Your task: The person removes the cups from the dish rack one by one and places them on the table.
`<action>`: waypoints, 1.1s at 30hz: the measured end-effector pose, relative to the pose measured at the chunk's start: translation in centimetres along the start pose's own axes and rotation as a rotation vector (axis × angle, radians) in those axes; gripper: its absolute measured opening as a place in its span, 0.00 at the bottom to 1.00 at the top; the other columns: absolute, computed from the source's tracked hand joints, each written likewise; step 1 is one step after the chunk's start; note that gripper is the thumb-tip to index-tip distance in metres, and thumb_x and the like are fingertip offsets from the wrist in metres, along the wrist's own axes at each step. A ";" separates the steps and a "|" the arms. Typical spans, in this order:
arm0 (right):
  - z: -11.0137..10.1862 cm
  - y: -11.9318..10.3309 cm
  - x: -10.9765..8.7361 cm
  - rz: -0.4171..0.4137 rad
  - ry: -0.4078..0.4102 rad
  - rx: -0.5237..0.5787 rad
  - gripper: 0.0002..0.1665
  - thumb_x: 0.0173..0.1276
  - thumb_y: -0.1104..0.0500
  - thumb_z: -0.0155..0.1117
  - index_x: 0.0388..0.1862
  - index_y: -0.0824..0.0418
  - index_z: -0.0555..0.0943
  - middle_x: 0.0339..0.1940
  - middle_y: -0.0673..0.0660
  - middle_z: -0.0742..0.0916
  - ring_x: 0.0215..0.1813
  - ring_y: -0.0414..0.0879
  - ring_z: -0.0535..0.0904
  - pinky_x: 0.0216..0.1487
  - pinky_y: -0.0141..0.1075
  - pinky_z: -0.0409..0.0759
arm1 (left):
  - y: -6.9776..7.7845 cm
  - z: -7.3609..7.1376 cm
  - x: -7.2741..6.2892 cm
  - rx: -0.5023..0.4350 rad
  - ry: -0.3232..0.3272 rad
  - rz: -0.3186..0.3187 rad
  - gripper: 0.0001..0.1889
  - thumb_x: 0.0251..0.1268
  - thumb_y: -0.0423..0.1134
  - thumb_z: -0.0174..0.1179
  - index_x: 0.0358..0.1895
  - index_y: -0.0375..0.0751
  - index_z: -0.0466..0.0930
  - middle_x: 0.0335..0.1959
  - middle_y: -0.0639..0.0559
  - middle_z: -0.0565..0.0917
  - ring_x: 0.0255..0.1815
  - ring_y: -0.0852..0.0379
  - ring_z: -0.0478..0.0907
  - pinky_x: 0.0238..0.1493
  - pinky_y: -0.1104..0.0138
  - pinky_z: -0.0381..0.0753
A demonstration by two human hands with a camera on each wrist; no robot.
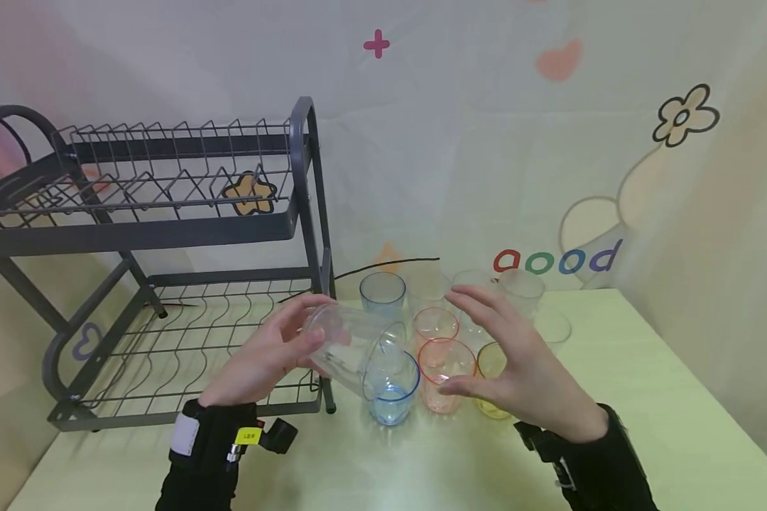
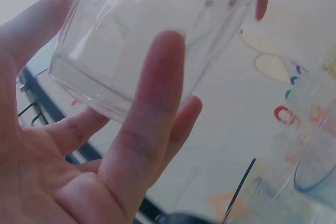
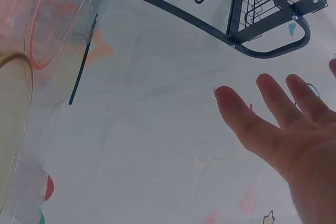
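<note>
My left hand [image 1: 271, 358] grips a clear cup [image 1: 348, 341] by its base end, tilted on its side with the mouth to the right. In the left wrist view, thumb and fingers wrap the lower part of the cup [image 2: 121, 40]. The cup's rim overlaps a blue cup [image 1: 391, 410] standing on the table; whether they touch, I cannot tell. My right hand [image 1: 518, 362] is spread with nothing in it, beside a red-rimmed cup [image 1: 446, 355] and a yellow cup [image 1: 489, 360]. The right wrist view shows the right hand's [image 3: 299, 129] fingers extended.
A two-tier dark wire dish rack [image 1: 236, 231] stands on the left. Behind the front cups are several more, including another blue cup [image 1: 382, 289] and clear cups [image 1: 522, 287]. The pale green table [image 1: 652, 404] meets a printed cloth backdrop [image 1: 454, 142].
</note>
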State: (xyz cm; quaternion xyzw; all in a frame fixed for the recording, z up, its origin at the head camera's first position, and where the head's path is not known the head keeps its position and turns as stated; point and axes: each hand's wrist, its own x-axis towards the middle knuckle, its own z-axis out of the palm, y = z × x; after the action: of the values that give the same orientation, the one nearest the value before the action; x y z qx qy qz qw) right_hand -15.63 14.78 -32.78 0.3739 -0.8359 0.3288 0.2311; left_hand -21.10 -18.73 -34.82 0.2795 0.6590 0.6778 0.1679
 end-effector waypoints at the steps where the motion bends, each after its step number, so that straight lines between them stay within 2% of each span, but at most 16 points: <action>1: 0.2 -0.2 0.1 -0.009 -0.009 0.014 0.56 0.49 0.43 0.81 0.73 0.58 0.65 0.70 0.55 0.70 0.70 0.51 0.65 0.65 0.32 0.67 | -0.1 0.4 0.4 -0.006 -0.005 0.005 0.29 0.73 0.41 0.57 0.71 0.40 0.58 0.66 0.34 0.66 0.57 0.38 0.75 0.45 0.48 0.82; 8: 1.4 -1.3 0.2 0.023 -0.040 0.144 0.55 0.49 0.46 0.81 0.74 0.58 0.65 0.73 0.54 0.67 0.71 0.51 0.63 0.61 0.39 0.75 | -0.1 2.6 2.2 -0.064 0.011 0.004 0.29 0.72 0.42 0.58 0.71 0.40 0.58 0.66 0.36 0.66 0.55 0.38 0.75 0.45 0.51 0.83; 14: 1.9 -1.6 0.4 0.021 -0.017 0.153 0.56 0.52 0.44 0.78 0.75 0.60 0.62 0.73 0.57 0.65 0.70 0.52 0.63 0.57 0.43 0.78 | -0.2 4.5 3.0 -0.142 0.059 -0.017 0.28 0.73 0.44 0.57 0.70 0.44 0.57 0.67 0.38 0.64 0.59 0.39 0.74 0.49 0.51 0.81; 17: 1.9 -1.5 0.5 0.032 0.005 0.163 0.55 0.53 0.44 0.77 0.75 0.60 0.61 0.73 0.56 0.64 0.70 0.52 0.64 0.56 0.42 0.78 | -0.2 5.2 3.4 -0.168 0.054 -0.024 0.28 0.73 0.45 0.57 0.69 0.44 0.56 0.69 0.39 0.63 0.62 0.41 0.72 0.50 0.51 0.81; 20: 1.8 -1.4 0.5 0.033 0.022 0.169 0.54 0.54 0.48 0.78 0.74 0.61 0.61 0.73 0.57 0.64 0.69 0.53 0.64 0.54 0.42 0.79 | -0.3 5.7 3.5 -0.182 0.040 -0.020 0.28 0.74 0.45 0.56 0.69 0.44 0.55 0.68 0.38 0.64 0.63 0.42 0.72 0.50 0.51 0.81; 28: 1.6 -1.2 0.4 0.027 0.042 0.172 0.52 0.49 0.64 0.82 0.72 0.64 0.65 0.71 0.58 0.67 0.67 0.52 0.67 0.49 0.40 0.82 | -0.4 6.0 3.6 -0.129 0.009 -0.035 0.31 0.73 0.47 0.56 0.70 0.42 0.53 0.66 0.34 0.64 0.58 0.40 0.76 0.51 0.49 0.80; 33: 1.2 -1.2 0.5 -0.015 0.044 0.142 0.47 0.53 0.56 0.80 0.69 0.63 0.68 0.67 0.59 0.70 0.65 0.52 0.68 0.48 0.39 0.83 | -0.4 5.8 3.6 -0.042 0.022 -0.009 0.30 0.72 0.47 0.59 0.70 0.46 0.57 0.65 0.37 0.67 0.59 0.39 0.74 0.49 0.49 0.81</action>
State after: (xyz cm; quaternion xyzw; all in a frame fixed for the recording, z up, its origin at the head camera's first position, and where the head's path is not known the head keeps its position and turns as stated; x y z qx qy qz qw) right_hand -15.20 13.07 -32.88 0.3882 -0.8023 0.3937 0.2249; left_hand -20.50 -11.91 -34.74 0.2657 0.6475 0.6938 0.1697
